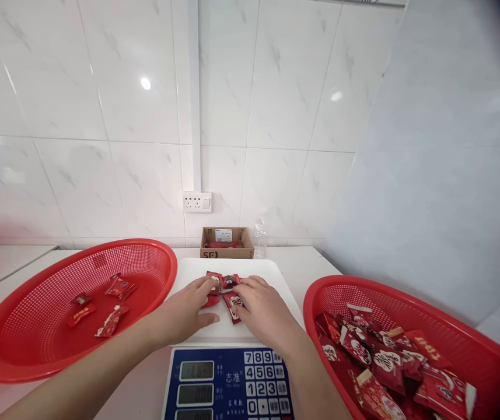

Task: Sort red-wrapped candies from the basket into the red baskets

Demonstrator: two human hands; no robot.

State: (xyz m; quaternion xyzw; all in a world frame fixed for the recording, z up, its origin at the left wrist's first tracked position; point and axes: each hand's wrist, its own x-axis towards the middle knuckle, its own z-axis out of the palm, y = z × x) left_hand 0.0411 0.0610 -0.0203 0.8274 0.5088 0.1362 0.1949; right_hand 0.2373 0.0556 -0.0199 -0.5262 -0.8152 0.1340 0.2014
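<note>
Both hands rest on the white pan [197, 274] of a digital scale [227, 385]. My left hand [188, 312] lies palm down, fingers spread over several small red candy packets [226, 291]. From the right, my right hand [262, 309] covers the same packets, its fingers flat and touching them. Neither hand has a packet lifted.
A red mesh basket [35, 344] at left holds several red packets [114, 303]. A second red basket [328, 289] at right is piled with packets [385, 361]. A small cardboard box [227, 245] and a clear plastic bottle [259, 236] stand by the tiled wall.
</note>
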